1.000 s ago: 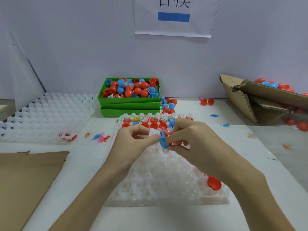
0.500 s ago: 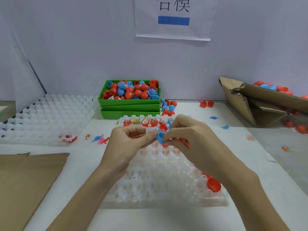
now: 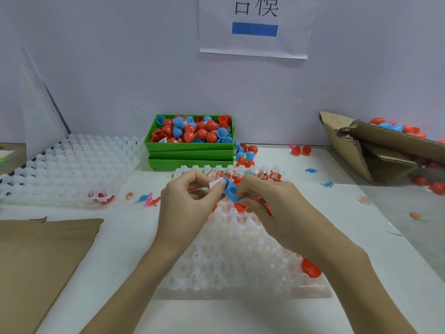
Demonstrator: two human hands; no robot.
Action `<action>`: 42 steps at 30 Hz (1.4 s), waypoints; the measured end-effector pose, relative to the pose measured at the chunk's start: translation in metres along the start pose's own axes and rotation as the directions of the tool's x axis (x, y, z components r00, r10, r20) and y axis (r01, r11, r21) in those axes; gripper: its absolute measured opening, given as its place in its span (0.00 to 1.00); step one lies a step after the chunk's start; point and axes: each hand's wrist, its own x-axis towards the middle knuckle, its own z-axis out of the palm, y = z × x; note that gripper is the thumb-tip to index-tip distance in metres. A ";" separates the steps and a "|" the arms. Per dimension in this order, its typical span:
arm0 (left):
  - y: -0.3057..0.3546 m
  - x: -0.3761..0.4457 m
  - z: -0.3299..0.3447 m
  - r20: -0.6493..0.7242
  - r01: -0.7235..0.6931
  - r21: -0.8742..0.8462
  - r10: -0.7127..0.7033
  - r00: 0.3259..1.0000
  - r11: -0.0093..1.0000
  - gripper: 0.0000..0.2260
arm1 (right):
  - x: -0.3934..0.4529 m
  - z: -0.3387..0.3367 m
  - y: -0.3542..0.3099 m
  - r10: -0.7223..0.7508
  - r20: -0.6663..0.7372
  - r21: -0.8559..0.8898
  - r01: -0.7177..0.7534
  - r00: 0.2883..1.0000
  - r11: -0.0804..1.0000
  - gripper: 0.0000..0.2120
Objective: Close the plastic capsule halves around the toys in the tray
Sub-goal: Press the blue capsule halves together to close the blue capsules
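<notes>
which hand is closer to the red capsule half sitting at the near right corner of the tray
Right. The right hand is up over the tray's middle, its forearm passing just above the red half. The left hand sits farther left.

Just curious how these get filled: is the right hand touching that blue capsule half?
Touching. The head view shows the right hand pinching the blue capsule half, its fingers curled onto the shell.

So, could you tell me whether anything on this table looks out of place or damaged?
Yes. Small toy dinosaurs lie loose on the table left of the tray, with two blue ones to its right. Capsule halves have spilled beside the green bins, and the cardboard box lies tipped, its flap torn.
</notes>
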 end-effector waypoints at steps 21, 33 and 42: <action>-0.001 0.006 -0.013 0.234 -0.175 0.140 0.139 0.962 0.975 0.02 | 0.000 -0.002 0.002 -0.004 -0.023 -0.006 0.004 1.000 1.000 0.06; 0.004 0.005 -0.015 0.138 -0.250 0.136 0.231 0.963 0.959 0.10 | -0.001 0.001 0.002 -0.046 -0.051 0.012 0.047 0.998 0.999 0.05; 0.009 0.002 -0.013 0.134 -0.430 0.349 0.410 0.902 0.833 0.06 | 0.001 0.004 0.005 -0.057 -0.080 0.019 0.059 0.995 0.998 0.05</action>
